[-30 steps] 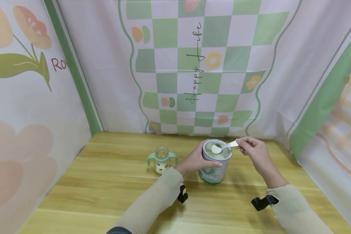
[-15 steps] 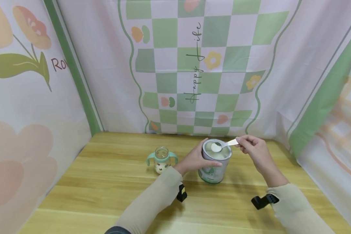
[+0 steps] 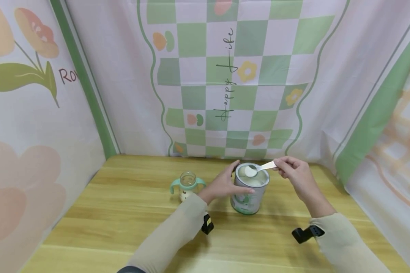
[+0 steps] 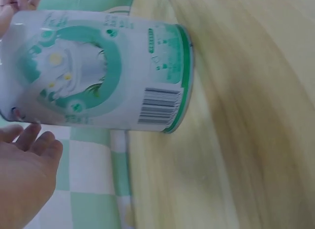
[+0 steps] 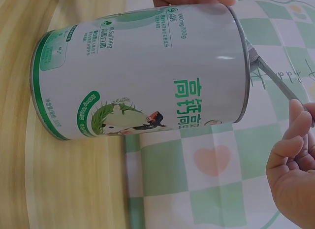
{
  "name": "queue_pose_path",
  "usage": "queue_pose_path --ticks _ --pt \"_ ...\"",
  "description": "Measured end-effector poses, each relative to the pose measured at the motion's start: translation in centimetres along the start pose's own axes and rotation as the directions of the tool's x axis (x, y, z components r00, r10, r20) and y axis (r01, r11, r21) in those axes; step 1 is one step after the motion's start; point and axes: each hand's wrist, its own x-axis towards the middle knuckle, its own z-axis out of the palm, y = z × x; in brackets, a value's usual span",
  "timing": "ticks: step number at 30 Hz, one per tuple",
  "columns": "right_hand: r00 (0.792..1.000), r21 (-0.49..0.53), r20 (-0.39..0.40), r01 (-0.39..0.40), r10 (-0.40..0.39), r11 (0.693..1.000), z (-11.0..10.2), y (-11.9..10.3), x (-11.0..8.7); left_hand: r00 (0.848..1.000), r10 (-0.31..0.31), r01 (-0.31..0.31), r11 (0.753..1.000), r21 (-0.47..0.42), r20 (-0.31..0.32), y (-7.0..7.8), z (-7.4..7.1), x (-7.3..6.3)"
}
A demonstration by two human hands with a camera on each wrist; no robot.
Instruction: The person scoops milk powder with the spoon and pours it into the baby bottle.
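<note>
The left hand (image 3: 223,184) spread wide around the side of the can (image 3: 247,203), its thumb stretched across the front near the top and its fingers reaching towards the far side; how firmly they pressed could not be told. A beige sleeve (image 3: 167,231) ran back from that hand, with a black device (image 3: 207,224) at the wrist. The right hand (image 3: 295,176), narrowed to a pinch, held the handle end of a pale spoon (image 3: 267,165) just beyond the can's rim on the person's right. The can stood on the wooden counter (image 3: 130,212) between the two hands, close against the left and a little short of the right. Its white and green label bore a barcode near the foot and large green characters. The spoon slanted down into the can's mouth, its bowl heaped with white powder; whether it touched the powder beneath was unclear. To the left of the can, partly covered by the left forearm, stood a clear-necked bottle (image 3: 188,188) with two mint handles. Behind the counter hung a cloth (image 3: 218,129) printed with green and white checks and "Happy Life".
</note>
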Motion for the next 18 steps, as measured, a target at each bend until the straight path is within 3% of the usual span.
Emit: queue_pose_path --ticks 9,18 --pt "1.0 0.031 0.011 0.01 -0.01 0.999 0.6 -0.3 0.2 1.0 -0.009 0.007 0.993 0.118 0.017 0.8 -1.8 -0.7" --pt "1.0 0.077 0.02 0.003 -0.004 0.997 1.4 -1.0 0.6 1.0 -0.002 0.0 0.988 0.154 0.013 1.2 -3.3 -1.5"
